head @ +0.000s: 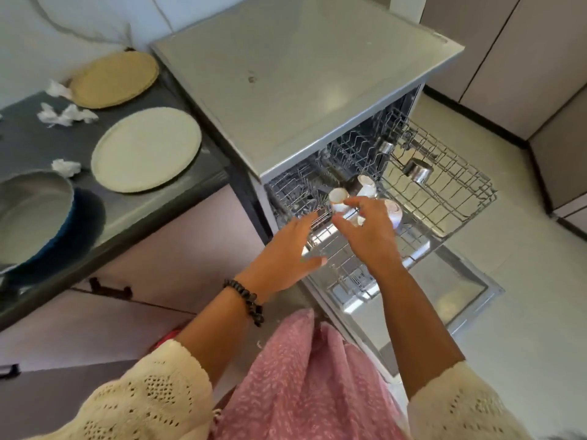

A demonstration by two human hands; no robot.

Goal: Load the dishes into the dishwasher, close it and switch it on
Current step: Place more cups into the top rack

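I see the dishwasher with its door down and upper rack pulled out. Near the rack's front edge, my right hand pinches a small white cup; two more cups lie beside it. Steel pots sit toward the rack's far corner. My left hand hovers, fingers relaxed, at the rack's left edge. On the tabletop: two plates, one pan.
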